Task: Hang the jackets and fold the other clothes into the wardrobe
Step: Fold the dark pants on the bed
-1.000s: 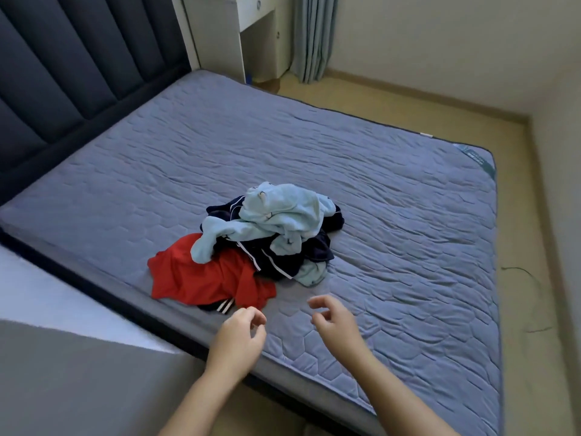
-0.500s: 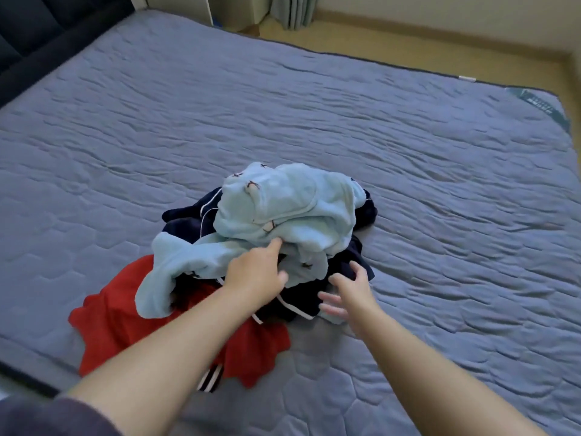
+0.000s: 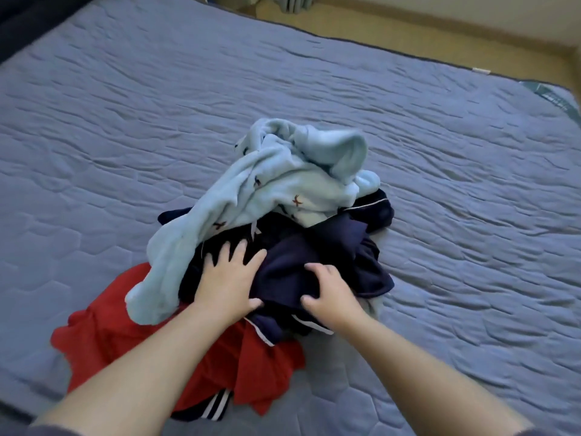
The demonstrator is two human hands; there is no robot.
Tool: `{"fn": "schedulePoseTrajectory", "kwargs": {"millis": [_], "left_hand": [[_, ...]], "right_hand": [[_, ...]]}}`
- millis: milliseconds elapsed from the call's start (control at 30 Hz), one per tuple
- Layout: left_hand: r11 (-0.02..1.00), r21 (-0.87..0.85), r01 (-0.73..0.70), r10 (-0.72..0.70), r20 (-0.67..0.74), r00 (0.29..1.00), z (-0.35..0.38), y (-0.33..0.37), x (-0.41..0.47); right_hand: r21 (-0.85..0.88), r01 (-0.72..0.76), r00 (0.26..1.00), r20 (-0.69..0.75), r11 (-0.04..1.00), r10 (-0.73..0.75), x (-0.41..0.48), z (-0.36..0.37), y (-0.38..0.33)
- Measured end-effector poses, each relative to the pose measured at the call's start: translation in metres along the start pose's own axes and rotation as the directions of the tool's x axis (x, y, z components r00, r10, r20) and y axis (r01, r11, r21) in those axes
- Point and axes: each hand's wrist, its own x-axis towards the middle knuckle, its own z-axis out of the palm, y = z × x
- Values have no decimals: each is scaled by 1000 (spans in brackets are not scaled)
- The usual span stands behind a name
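A pile of clothes lies in the middle of the grey quilted bed (image 3: 125, 121). On top, pushed toward the far side, is a light blue fleece garment (image 3: 276, 187) with small dark marks. Under it sits a navy garment (image 3: 317, 253) with white piping. A red garment (image 3: 113, 328) spreads out at the near left, and a navy piece with white stripes (image 3: 213, 407) peeks from beneath it. My left hand (image 3: 229, 278) lies with spread fingers on the navy garment. My right hand (image 3: 330, 291) grips a fold of the same navy cloth.
The dark headboard (image 3: 22, 20) shows at the far left corner. Beige floor (image 3: 408, 29) and the foot of a curtain (image 3: 292, 3) lie beyond the bed's far edge. A label patch (image 3: 553, 99) marks the far right corner of the mattress.
Both hands moved forward onto the navy garment. The light blue garment has been pushed up and away, uncovering the navy cloth. The camera has come closer to the pile.
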Motion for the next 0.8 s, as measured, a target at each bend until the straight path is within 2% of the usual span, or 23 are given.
{"fn": "schedulePoseTrajectory", "kwargs": {"millis": [67, 133, 167, 200, 267, 333, 433, 533, 633, 700, 733, 800], "left_hand": [[1000, 6, -18, 19, -73, 997, 5, -2, 2], [993, -102, -56, 38, -175, 984, 3, 1, 0], [972, -214, -101, 61, -185, 981, 2, 4, -2], [930, -336, -147, 95, -168, 981, 0, 10, -7], [783, -600, -164, 121, -112, 986, -14, 22, -20], [659, -728, -189, 127, -140, 982, -37, 33, -28], [604, -755, -255, 144, -211, 967, -89, 53, -35], [557, -793, -245, 100, -230, 968, -157, 74, -46], [369, -909, -193, 42, -191, 981, -229, 101, -68], [247, -956, -161, 58, -151, 987, -268, 120, -90], [240, -957, -164, 86, -147, 985, -283, 131, -102], [321, -929, -182, 115, -153, 982, -307, 154, -127]], "right_hand": [[9, -38, 994, 104, 999, 37, 4, 19, 5], [57, -51, 997, 66, 997, 47, 5, 31, 0], [58, -40, 999, 15, 998, 39, 4, 34, -3], [54, -21, 999, -45, 998, 23, 0, 35, -5], [46, 43, 989, -142, 998, -36, -11, 27, -6], [64, 128, 975, -188, 990, -114, -27, 6, -11], [280, 169, 974, -193, 945, -117, -56, -43, -26], [363, 196, 969, -211, 911, -125, -90, -101, -45], [429, 247, 957, -251, 869, -148, -135, -160, -63], [500, 239, 955, -276, 832, -108, -173, -201, -70], [531, 225, 957, -276, 817, -85, -194, -222, -72], [582, 208, 962, -266, 786, -58, -237, -265, -70]]}}
